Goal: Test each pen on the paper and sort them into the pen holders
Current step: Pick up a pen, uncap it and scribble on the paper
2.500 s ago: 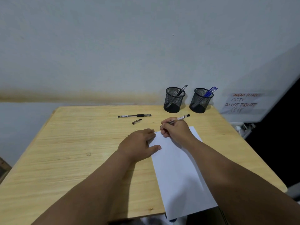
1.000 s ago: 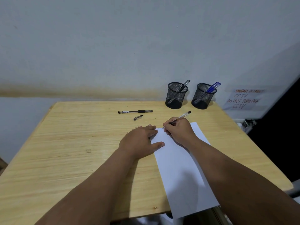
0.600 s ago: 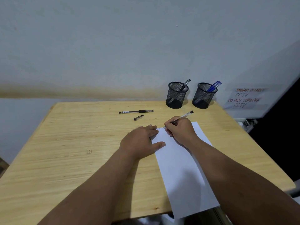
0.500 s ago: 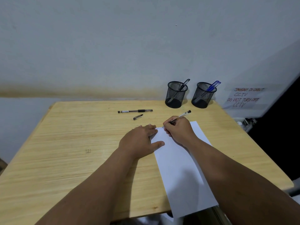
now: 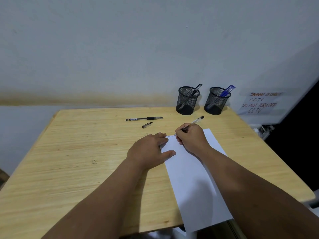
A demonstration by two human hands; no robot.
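Note:
My right hand grips a clear black-ended pen, its tip on the top left corner of the white paper, where faint marks show. My left hand lies flat with fingers spread, pressing the paper's left edge to the table. A capped black pen lies on the wood beyond my hands, and a loose black cap sits just in front of it. Two black mesh holders stand at the back: the left holder has one black pen, the right holder has blue pens.
The wooden table stands against a pale wall. The paper's near end hangs over the table's front edge. A handwritten notice is taped to the wall at right, with dark space beyond the table's right side.
My right hand has shifted the pen slightly along the paper's top edge while writing. My left hand has stayed flat on the paper. The camera view wobbled a little.

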